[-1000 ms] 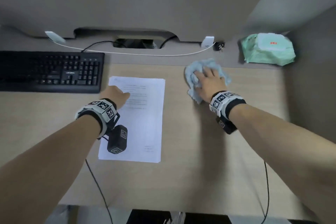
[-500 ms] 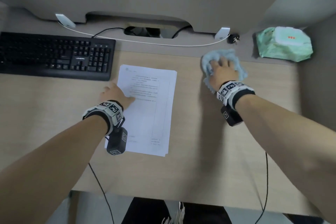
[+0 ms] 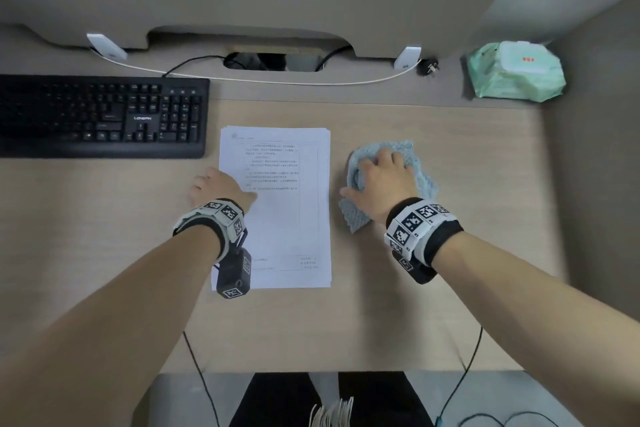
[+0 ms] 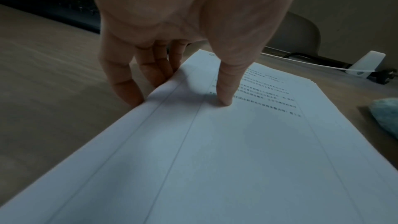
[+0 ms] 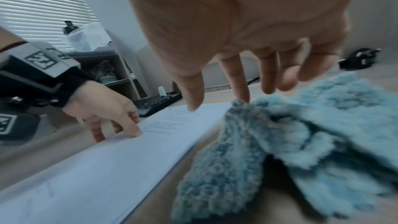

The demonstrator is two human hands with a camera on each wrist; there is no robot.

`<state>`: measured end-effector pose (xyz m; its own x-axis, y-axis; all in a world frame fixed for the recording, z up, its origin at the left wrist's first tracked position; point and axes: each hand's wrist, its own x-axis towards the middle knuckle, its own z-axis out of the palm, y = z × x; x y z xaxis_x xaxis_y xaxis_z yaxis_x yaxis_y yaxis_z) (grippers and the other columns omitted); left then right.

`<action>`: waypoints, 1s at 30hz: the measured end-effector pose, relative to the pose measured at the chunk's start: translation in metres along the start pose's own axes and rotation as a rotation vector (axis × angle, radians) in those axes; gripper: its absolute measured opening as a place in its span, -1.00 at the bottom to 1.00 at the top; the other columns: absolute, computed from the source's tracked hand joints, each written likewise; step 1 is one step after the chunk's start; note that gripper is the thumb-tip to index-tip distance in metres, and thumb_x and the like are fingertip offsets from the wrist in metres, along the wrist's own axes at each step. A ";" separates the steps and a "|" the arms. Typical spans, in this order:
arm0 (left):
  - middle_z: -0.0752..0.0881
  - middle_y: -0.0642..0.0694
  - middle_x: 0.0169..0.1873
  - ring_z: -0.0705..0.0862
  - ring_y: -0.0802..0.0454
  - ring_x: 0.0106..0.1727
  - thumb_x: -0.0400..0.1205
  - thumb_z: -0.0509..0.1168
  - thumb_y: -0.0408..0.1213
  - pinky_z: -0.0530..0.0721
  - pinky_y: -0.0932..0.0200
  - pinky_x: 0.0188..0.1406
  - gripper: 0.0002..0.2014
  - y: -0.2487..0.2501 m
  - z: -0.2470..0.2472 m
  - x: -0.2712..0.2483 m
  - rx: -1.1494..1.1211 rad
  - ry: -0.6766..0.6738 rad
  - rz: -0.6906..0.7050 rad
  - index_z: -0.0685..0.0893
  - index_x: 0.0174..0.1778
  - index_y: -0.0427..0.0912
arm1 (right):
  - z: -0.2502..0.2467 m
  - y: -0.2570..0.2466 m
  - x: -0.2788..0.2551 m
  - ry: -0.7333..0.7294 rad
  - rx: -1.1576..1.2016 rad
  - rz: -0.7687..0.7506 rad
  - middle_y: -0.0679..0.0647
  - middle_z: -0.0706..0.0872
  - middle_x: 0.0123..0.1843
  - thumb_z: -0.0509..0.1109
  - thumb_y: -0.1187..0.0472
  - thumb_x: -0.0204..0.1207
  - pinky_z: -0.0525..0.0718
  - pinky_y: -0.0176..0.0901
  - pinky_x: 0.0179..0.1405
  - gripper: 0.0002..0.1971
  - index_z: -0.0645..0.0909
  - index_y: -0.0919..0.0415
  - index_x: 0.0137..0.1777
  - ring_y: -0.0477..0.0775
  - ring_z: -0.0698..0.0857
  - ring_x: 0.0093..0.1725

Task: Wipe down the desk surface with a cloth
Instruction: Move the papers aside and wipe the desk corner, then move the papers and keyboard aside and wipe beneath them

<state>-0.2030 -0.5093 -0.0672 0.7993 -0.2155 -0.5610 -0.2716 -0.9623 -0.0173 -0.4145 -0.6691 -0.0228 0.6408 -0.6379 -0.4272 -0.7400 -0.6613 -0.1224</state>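
Observation:
A fluffy light-blue cloth (image 3: pixel 414 158) (image 5: pixel 301 134) lies crumpled on the light wood desk (image 3: pixel 433 305), just right of a stack of printed paper (image 3: pixel 287 218) (image 4: pixel 215 159). My right hand (image 3: pixel 381 175) (image 5: pixel 237 89) lies on top of the cloth with its fingers spread and pressing down. My left hand (image 3: pixel 221 185) (image 4: pixel 181 91) holds the stack's left edge, thumb on the top sheet and fingers curled under the slightly lifted edge. A corner of the cloth (image 4: pixel 385 113) shows at the far right of the left wrist view.
A black keyboard (image 3: pixel 100 114) sits at the back left. A green pack of wipes (image 3: pixel 512 71) lies in the back right corner beside the side partition. A white cable (image 3: pixel 277 81) and a black plug (image 3: pixel 427 66) run along the back ledge.
My right hand has dragged the cloth from the back edge of the desk towards me, to beside the paper. My left hand has stayed on the paper's left edge.

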 end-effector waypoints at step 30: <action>0.75 -0.23 -0.11 0.69 -0.13 -0.03 0.39 0.26 -0.67 0.66 0.13 -0.12 -0.73 -0.066 -0.123 -0.055 -1.091 -0.034 0.365 0.70 -0.02 -0.45 | -0.065 -0.096 -0.024 0.082 1.009 0.012 -0.05 0.69 -0.43 0.34 0.34 0.55 0.51 -0.37 -0.55 -0.87 0.59 0.12 -0.19 -0.15 0.59 -0.55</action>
<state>-0.1633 -0.4547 0.0672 0.7493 -0.5224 -0.4069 0.1377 -0.4781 0.8674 -0.3455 -0.6157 0.0578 0.6161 -0.6928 -0.3748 -0.5493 -0.0369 -0.8348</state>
